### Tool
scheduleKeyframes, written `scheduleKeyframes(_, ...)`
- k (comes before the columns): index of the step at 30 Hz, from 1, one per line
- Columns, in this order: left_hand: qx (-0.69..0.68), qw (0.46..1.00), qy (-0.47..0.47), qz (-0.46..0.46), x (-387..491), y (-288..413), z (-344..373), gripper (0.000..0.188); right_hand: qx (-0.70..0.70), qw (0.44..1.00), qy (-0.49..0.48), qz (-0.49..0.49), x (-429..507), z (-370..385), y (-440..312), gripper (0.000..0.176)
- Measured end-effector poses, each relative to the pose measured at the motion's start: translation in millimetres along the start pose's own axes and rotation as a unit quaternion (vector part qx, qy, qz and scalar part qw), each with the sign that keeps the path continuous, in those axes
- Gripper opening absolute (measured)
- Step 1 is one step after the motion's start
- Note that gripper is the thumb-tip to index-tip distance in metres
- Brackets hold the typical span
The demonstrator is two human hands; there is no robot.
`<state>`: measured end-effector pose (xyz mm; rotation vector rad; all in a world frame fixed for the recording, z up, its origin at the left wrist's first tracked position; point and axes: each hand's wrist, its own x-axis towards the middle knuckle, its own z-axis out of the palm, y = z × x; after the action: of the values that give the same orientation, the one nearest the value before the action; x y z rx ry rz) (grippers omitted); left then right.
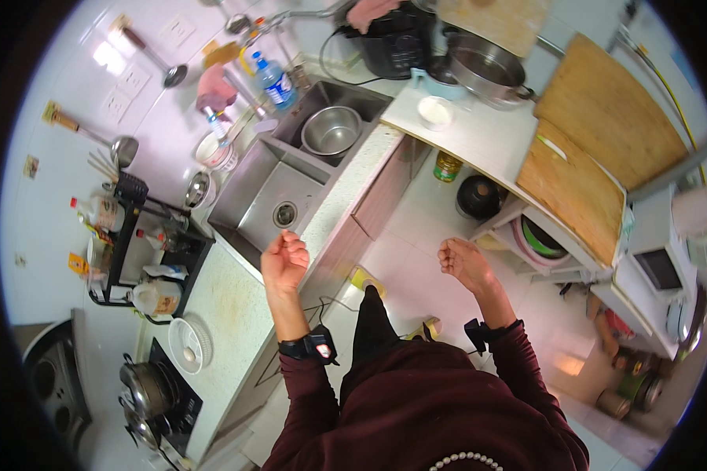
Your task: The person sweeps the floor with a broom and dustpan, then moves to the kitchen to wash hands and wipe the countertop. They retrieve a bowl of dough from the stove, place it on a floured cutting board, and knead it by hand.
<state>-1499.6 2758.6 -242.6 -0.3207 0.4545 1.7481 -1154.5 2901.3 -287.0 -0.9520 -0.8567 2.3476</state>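
Observation:
My left hand (pixel 284 262), palm up with its fingers curled in, is raised in front of the near end of the double-bowl steel sink (pixel 253 203). It appears to hold nothing. Over the floor to the right, my right hand (pixel 464 265) is also curled and seems to hold nothing. Neither hand plainly touches anything. The sink's near bowl shows its drain (pixel 284 214), and a metal basin (pixel 331 130) sits in the far bowl. On the right-hand table, a wooden cutting board (pixel 571 188) bears a pale stalk, perhaps scallion (pixel 552 147).
A steel pot (pixel 486 68) and a small white bowl (pixel 435 112) stand on the white table (pixel 465 129). Left of the sink are a bottle rack (pixel 194 271), a white basket (pixel 190 344) and a cooktop with pots (pixel 179 406). The counter edge (pixel 353 182) runs between my hands.

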Motion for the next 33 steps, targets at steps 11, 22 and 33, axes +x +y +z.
scheduleKeyframes(11, -0.141, 0.966, 0.142, 0.164, 48, 170, -73, 0.017, -0.291, 0.952, -0.094, 0.023, 229, 173, -20, 0.019)
scheduleKeyframes(22, -0.184, 0.955, 0.143, 0.184, 60, 205, -87, 0.02, -0.429, 0.902, 0.024, 0.041, 502, 97, 12, 0.047)
scheduleKeyframes(33, -0.193, 0.926, 0.192, 0.26, 135, 224, -40, 0.031, -0.588, 0.741, -0.044, -0.321, 540, 251, -18, 0.04)
